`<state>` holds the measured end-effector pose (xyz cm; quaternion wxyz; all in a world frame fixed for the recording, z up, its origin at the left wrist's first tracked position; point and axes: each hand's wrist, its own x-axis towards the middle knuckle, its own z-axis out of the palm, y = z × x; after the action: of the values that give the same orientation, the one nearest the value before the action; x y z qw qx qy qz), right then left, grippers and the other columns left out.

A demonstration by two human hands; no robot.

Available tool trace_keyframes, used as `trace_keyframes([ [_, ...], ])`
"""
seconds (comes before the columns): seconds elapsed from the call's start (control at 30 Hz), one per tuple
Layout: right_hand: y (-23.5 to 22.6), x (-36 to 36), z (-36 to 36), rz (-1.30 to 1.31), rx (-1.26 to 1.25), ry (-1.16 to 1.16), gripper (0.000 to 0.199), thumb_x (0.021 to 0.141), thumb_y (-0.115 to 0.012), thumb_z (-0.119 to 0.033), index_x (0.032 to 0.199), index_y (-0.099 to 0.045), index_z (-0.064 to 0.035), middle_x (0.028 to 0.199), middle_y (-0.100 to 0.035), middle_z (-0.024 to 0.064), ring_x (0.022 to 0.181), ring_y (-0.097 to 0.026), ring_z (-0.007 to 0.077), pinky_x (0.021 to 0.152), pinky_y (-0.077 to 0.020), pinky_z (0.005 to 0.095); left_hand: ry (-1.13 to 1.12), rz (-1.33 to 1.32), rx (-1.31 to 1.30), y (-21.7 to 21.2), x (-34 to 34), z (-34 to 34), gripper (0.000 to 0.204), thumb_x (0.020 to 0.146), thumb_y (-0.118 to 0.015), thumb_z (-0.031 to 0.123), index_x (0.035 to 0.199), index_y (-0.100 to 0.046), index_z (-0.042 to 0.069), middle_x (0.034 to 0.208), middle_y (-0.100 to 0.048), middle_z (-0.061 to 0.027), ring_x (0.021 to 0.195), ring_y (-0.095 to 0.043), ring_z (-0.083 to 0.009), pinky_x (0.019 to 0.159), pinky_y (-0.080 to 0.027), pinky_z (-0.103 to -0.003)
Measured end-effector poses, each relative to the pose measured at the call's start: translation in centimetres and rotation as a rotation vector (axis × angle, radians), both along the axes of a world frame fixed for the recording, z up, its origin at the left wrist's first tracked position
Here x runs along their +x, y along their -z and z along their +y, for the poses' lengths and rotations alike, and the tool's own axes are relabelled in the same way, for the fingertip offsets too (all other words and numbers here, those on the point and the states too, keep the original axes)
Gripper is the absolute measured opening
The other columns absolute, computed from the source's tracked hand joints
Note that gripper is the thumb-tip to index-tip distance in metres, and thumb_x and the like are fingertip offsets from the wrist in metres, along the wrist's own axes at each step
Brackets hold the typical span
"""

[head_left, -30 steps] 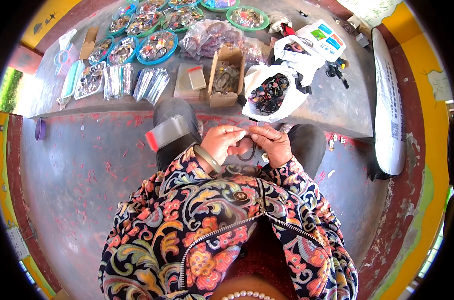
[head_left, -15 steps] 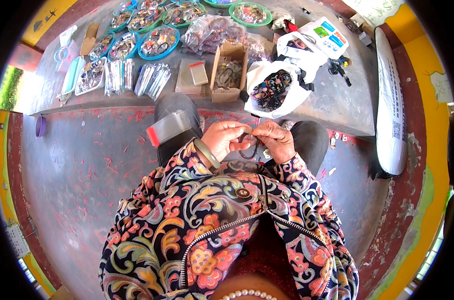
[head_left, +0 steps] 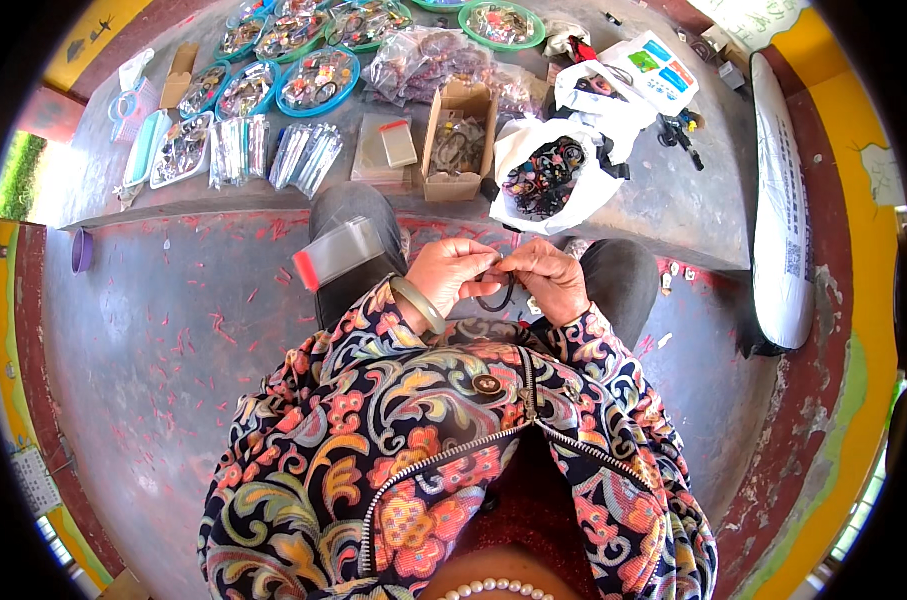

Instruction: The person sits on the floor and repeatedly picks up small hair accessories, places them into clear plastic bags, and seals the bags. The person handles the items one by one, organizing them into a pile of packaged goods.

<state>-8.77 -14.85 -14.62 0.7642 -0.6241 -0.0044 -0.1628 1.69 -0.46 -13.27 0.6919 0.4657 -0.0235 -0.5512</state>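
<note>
Between my two hands, above my lap, is a dark loop, apparently a black hair tie. My left hand pinches its upper part with thumb and fingertips. From the other side my right hand pinches it too, and the fingertips of both hands nearly meet. The loop hangs below them; its top is hidden by the fingers. A stack of clear plastic bags with a red edge lies on my left thigh.
On the concrete ledge ahead stand an open cardboard box, a white bag of black hair ties, bundles of filled sleeves and a blue basket of small items. A white sack leans at the right. A purple container sits left.
Both hands stay close together in nearly the same place. The fingers have shifted slightly, and the dark loop has turned and hangs a little differently.
</note>
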Motion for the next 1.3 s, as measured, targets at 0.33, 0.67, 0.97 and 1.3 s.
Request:
trace_keyframes([
  [0.33,-0.7,0.1,-0.5,0.399,0.164,0.090,0.024,0.080,-0.059,-0.009,0.102,-0.056,-0.0023,0.086,-0.057,-0.0003,0.079,-0.051,0.0075,0.067,-0.0392,0.0201,-0.127,-0.203,0.006,-0.5,-0.2,-0.4,0.015,0.086,-0.050,0.010,0.092,-0.056,-0.003,0.086,-0.059,-0.0071,0.077,-0.060,-0.0149,0.066,-0.053,-0.025],
  [0.67,-1.8,0.2,0.3,0.330,0.199,0.112,0.004,0.078,-0.060,-0.003,0.077,-0.061,0.0001,0.073,-0.061,0.0035,0.070,-0.055,0.0098,0.066,-0.0435,0.0225,-0.060,-0.315,-0.011,-0.4,-0.6,-0.4,0.016,0.087,-0.048,0.010,0.094,-0.054,-0.003,0.088,-0.058,-0.0079,0.079,-0.060,-0.0154,0.065,-0.053,-0.026],
  [0.97,-0.5,-0.1,-0.5,0.351,0.070,0.121,0.008,0.078,-0.062,-0.010,0.078,-0.062,-0.0022,0.071,-0.057,-0.0005,0.067,-0.048,0.0053,0.061,-0.0389,0.0201,-0.081,-0.557,0.019,-0.2,-0.8,-0.4,0.016,0.087,-0.049,0.010,0.092,-0.056,-0.004,0.085,-0.059,-0.0075,0.077,-0.060,-0.0140,0.060,-0.054,-0.024],
  [1.3,-0.9,0.2,0.0,0.427,0.053,0.051,0.005,0.074,-0.065,-0.005,0.073,-0.062,-0.0011,0.070,-0.057,-0.0001,0.065,-0.050,0.0069,0.061,-0.0401,0.0208,-0.010,-0.691,0.044,0.2,-1.5,-0.3,0.015,0.086,-0.049,0.008,0.090,-0.056,-0.005,0.081,-0.059,-0.0075,0.074,-0.059,-0.0117,0.059,-0.053,-0.023],
])
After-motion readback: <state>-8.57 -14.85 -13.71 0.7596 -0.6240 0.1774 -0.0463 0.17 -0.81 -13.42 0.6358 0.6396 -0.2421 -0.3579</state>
